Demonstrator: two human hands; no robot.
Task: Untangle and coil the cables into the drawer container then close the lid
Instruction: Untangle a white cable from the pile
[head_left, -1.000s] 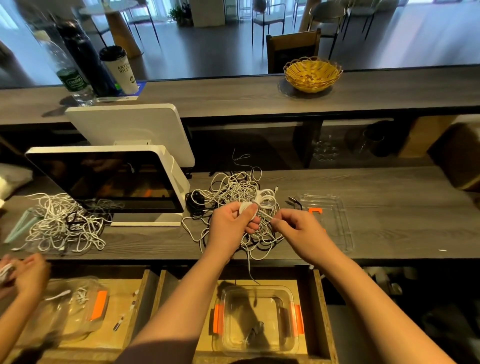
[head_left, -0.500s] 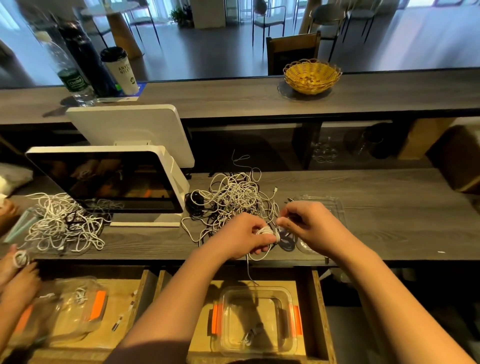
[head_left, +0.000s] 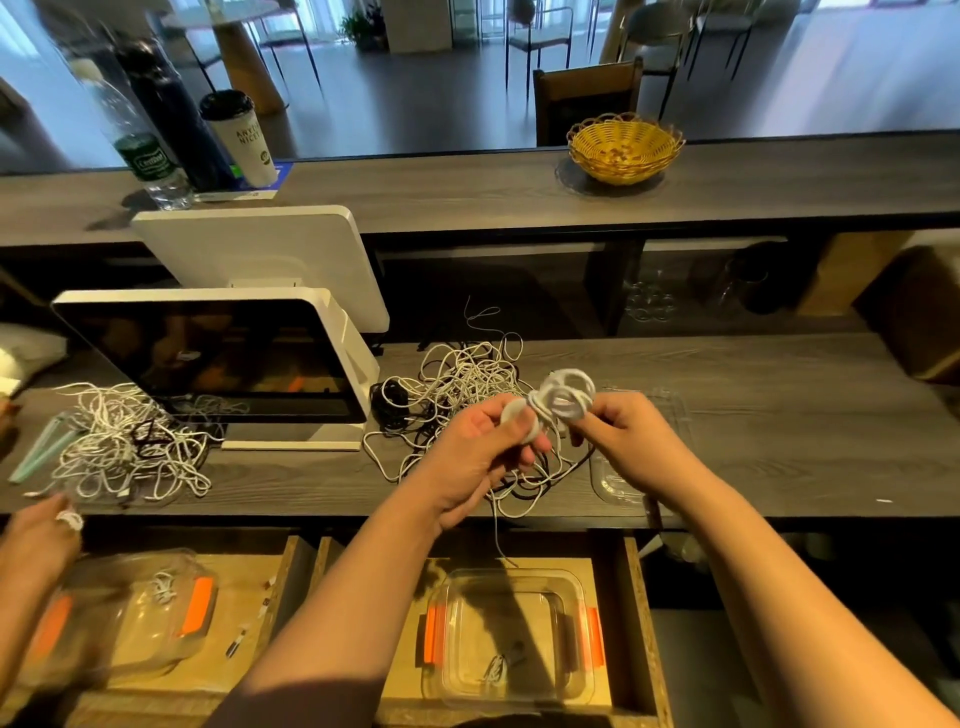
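Two hands now hold one white cable coil (head_left: 563, 397) up above the counter (head_left: 779, 415), a little right of frame centre; half a second ago they were low, pressed against the cable tangle (head_left: 462, 395). The left hand (head_left: 480, 449) pinches the coil's left loops in curled fingers (head_left: 524, 434), and the right hand (head_left: 631, 441) grips its right side, so both hands are closed on the same bundle. A thin strand hangs from the coil toward the open drawer (head_left: 636, 623) below.

The lift suggests this cable is nearly wound and free of the heap. The clear drawer container (head_left: 511, 631), with orange clips, sits directly beneath at lower centre, holding one small coil already. Its lid (head_left: 644, 457) lies on the counter just right of the tangle, partly behind the right hand. Most of the tangle is unsorted, so closing the lid looks far off.

At the far left, another person's hand (head_left: 44, 530) holds a small cable over a second container (head_left: 124, 618), near a separate white pile (head_left: 119, 441).
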